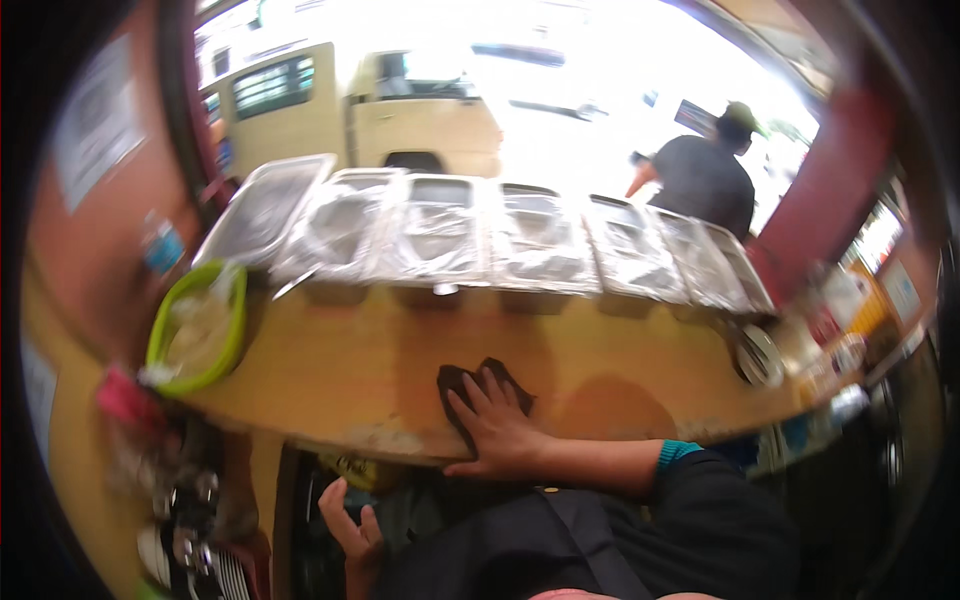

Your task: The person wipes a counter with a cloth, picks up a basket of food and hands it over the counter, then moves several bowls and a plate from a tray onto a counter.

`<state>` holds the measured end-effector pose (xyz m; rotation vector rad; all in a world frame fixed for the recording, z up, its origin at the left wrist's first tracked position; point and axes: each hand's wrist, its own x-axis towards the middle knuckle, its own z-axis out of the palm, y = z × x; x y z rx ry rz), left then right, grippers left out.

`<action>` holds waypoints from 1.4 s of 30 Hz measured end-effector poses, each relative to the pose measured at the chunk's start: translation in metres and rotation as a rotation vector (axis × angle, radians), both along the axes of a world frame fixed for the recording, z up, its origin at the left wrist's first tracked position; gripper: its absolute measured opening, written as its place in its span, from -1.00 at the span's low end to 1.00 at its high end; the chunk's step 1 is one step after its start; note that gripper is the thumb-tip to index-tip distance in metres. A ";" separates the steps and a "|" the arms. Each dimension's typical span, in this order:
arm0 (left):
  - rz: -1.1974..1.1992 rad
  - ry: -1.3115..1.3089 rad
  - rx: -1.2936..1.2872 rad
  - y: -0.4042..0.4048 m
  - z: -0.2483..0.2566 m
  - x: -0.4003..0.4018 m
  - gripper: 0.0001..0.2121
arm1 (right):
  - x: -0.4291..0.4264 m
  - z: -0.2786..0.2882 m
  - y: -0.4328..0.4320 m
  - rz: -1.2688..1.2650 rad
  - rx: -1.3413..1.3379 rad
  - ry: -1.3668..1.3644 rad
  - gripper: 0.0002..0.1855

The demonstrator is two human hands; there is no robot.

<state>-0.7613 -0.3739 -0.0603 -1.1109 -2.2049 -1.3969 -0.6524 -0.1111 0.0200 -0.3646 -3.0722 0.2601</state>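
Note:
My right hand (499, 431) presses with spread fingers on a dark cloth (451, 379), which lies on the orange-brown counter (322, 360) near its front edge. The forearm comes in from the right, out of a dark sleeve with a teal cuff. Below the counter's edge, to the left, my left hand (351, 525) is raised with its fingers apart and nothing in it. Behind the cloth, along the back of the counter, stands a row of several metal food trays (487, 238) covered with clear plastic film.
A lime-green basin (238, 322) with a plastic bag stands at the counter's left end. A white round object (761, 356) lies near the right end. Plates and cutlery (199, 559) are at lower left. Outside are a person (701, 180) and a cream-coloured van (420, 124).

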 end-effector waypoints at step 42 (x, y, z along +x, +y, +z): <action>1.396 0.466 1.269 -0.396 0.132 0.005 -0.54 | -0.089 0.012 -0.052 0.576 0.041 0.001 -0.19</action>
